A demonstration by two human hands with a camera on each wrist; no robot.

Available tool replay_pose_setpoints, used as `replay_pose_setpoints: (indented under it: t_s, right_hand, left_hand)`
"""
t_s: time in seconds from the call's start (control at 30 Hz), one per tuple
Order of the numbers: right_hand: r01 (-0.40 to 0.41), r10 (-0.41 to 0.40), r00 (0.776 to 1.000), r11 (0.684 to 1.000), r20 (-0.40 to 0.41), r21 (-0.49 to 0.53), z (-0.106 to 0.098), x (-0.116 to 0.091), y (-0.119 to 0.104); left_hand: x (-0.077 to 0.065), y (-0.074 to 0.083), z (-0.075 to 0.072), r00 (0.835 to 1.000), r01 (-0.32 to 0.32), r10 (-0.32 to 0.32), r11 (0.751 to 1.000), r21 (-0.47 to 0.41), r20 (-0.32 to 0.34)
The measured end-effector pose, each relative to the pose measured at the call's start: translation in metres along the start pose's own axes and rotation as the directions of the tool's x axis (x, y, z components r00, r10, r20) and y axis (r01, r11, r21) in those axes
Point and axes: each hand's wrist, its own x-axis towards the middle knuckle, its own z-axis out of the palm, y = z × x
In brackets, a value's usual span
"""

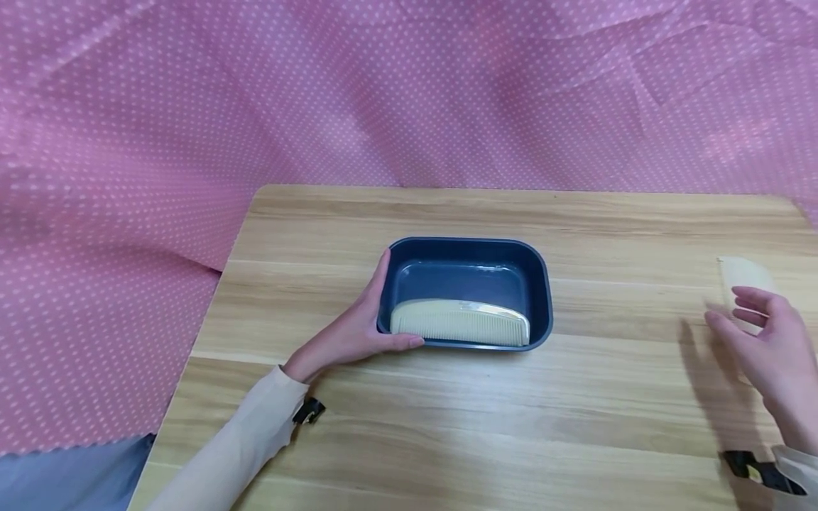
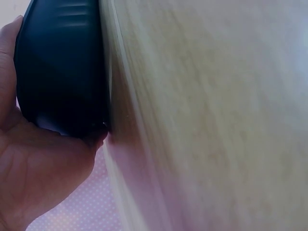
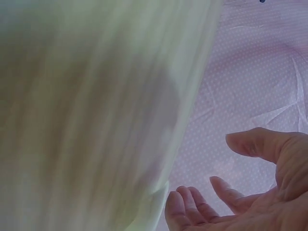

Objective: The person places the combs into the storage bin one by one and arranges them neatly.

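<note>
My left hand (image 1: 358, 328) grips the left end of a dark blue rectangular tub (image 1: 545, 284), its thumb lying along the near rim. The left wrist view shows the hand wrapped round the tub's dark outer wall (image 2: 62, 72). Inside, along the near wall, a cream comb (image 1: 463, 323) rests with its teeth toward me. At the far right, my right hand (image 1: 776, 344) hovers with loosely bent fingers over a pale cream flat piece (image 1: 744, 273) with a curved edge. The hand hides much of that piece. In the right wrist view, nothing lies between thumb and fingers (image 3: 190, 207).
A light wooden table (image 1: 575, 433) carries everything. Pink polka-dot cloth (image 1: 409, 92) hangs behind its far edge and along the left side. A black wrist strap (image 1: 309, 410) sits on the left sleeve, another (image 1: 760, 470) on the right.
</note>
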Motion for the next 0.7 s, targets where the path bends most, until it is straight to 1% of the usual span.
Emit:
replay_pose_setpoints:
  t_s: [0.1, 0.17, 0.3, 0.37, 0.53, 0.7]
  right_hand:
    - [-0.013, 0.014, 1.0, 0.999, 0.022, -0.051, -0.003, 0.0, 0.003]
    - [-0.029, 0.031, 0.999, 0.996, 0.016, -0.081, -0.005, -0.002, 0.005]
    - [-0.094, 0.096, 0.995, 0.987, 0.009, -0.13, -0.01, -0.004, 0.007]
    - [-0.108, 0.113, 0.993, 0.98, 0.02, -0.169, -0.012, -0.004, 0.009]
    - [-0.05, 0.067, 0.996, 0.966, 0.059, -0.253, -0.018, -0.004, 0.013]
    - [-0.044, 0.066, 0.995, 0.959, 0.071, -0.279, -0.019, -0.005, 0.014]
  left_hand:
    - [0.0, -0.001, 0.0, 1.0, -0.002, 0.002, 1.0, -0.005, -0.001]
    - [0.0, -0.002, 0.001, 1.0, -0.004, 0.004, 1.0, -0.008, -0.002]
    - [0.001, -0.002, 0.001, 1.0, 0.0, 0.0, 1.0, -0.009, -0.002]
    - [0.001, -0.002, 0.001, 1.0, 0.004, -0.004, 1.0, -0.011, -0.003]
    - [0.0, 0.0, 0.0, 1.0, 0.009, -0.009, 1.0, -0.025, -0.001]
    - [0.0, 0.0, 0.001, 1.0, 0.016, -0.016, 1.0, -0.021, 0.002]
